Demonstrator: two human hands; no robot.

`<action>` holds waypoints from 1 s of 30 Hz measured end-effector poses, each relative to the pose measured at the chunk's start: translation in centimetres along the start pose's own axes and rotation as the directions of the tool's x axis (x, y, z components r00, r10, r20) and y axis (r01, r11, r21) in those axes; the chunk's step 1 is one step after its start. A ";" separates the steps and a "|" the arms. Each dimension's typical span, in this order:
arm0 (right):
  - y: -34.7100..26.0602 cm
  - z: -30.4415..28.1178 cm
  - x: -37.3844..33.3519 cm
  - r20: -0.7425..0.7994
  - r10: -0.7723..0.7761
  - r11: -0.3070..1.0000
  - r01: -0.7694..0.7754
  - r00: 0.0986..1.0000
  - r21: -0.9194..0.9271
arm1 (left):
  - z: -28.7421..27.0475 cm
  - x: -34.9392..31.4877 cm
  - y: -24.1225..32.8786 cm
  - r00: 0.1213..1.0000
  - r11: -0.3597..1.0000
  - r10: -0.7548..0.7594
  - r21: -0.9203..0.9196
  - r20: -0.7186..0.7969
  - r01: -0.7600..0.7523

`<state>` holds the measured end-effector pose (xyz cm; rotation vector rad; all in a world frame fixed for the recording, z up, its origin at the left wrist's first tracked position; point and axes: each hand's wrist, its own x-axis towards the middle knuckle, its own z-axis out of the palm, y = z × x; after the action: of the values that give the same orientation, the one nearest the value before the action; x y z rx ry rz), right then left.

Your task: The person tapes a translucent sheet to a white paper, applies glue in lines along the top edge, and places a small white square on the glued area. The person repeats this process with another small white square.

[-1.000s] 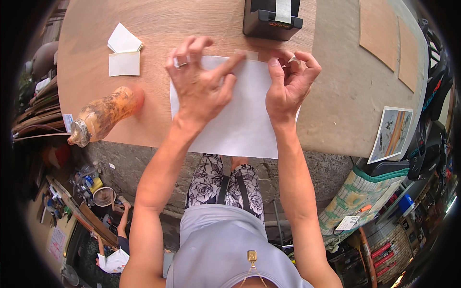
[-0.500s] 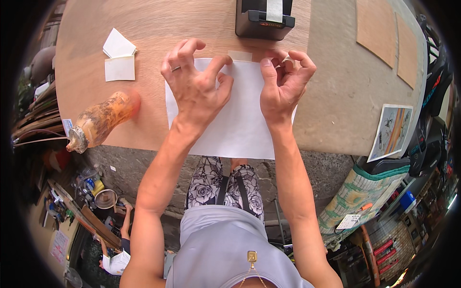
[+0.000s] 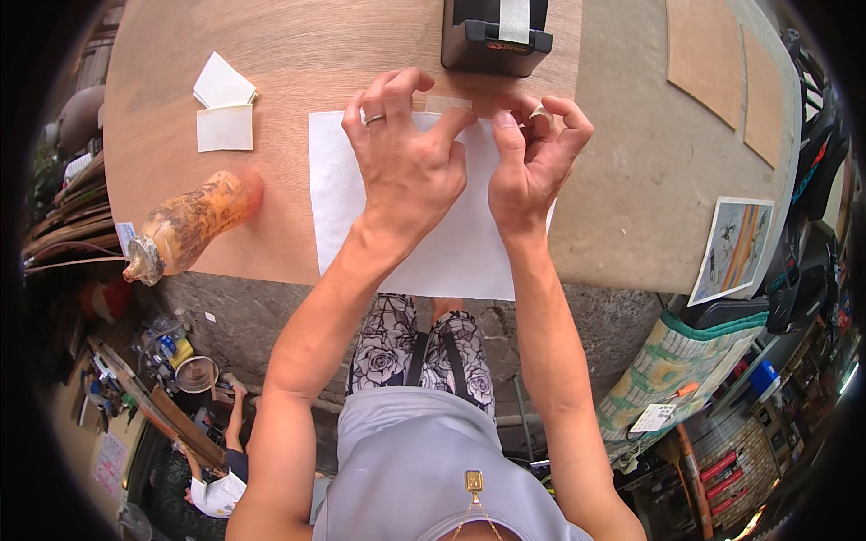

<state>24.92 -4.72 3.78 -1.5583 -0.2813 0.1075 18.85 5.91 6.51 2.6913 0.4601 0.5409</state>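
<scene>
A white sheet of paper (image 3: 451, 243) lies on the wooden board near the table's front edge. A strip of tape (image 3: 448, 105) crosses its top edge. Over the sheet, my left hand (image 3: 410, 158) has its fingers bent and apart, the index fingertip at the lower edge of the tape. My right hand (image 3: 537, 171) is curled at the sheet's upper right, holding a small whitish piece of tape (image 3: 541, 113) among its fingers. Beyond both hands stands a black tape dispenser (image 3: 496, 45) with a pale strip of tape on top.
Folded white papers (image 3: 225, 126) and an orange-stained glue bottle (image 3: 194, 221) lie at left. A picture card (image 3: 732, 248) rests at the right edge. Thin brown boards (image 3: 704, 59) lie far right. A person (image 3: 216, 494) is at lower left, beyond the table.
My left hand has slid right along the sheet, toward my right hand, uncovering the sheet's upper left corner. My right hand stays almost where it was.
</scene>
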 end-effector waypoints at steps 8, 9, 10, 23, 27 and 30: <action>0.3 -0.1 0.0 0.006 -0.059 0.996 0.058 0.998 0.073 | -1.2 -0.3 -0.5 0.995 0.950 -0.091 -0.296 0.032 0.096; 0.4 -0.2 0.0 0.014 -0.084 0.995 0.083 0.996 0.060 | -1.4 -0.3 -0.5 0.994 0.926 -0.107 -0.365 0.000 0.100; 0.4 -0.3 -0.1 0.021 -0.090 0.994 0.088 0.996 0.057 | -1.5 -0.2 -0.5 0.992 0.896 -0.125 -0.433 -0.031 0.100; 0.1 -0.5 -0.1 0.171 -0.149 0.956 0.097 0.974 0.278 | -0.5 1.3 0.5 0.994 0.791 -0.080 -0.611 -0.080 0.014; 0.0 -0.5 -0.2 0.258 -0.191 0.942 0.103 0.947 0.319 | -1.3 1.4 0.1 0.997 0.814 -0.019 -0.580 -0.069 -0.025; 0.0 -0.5 -0.3 0.302 -0.195 0.952 0.106 0.933 0.287 | -1.3 1.7 -0.3 0.996 0.809 0.024 -0.583 -0.084 -0.068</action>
<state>24.73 -5.28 3.73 -1.2403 -0.6241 0.2739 19.64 7.20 8.05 2.0916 0.1956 0.6688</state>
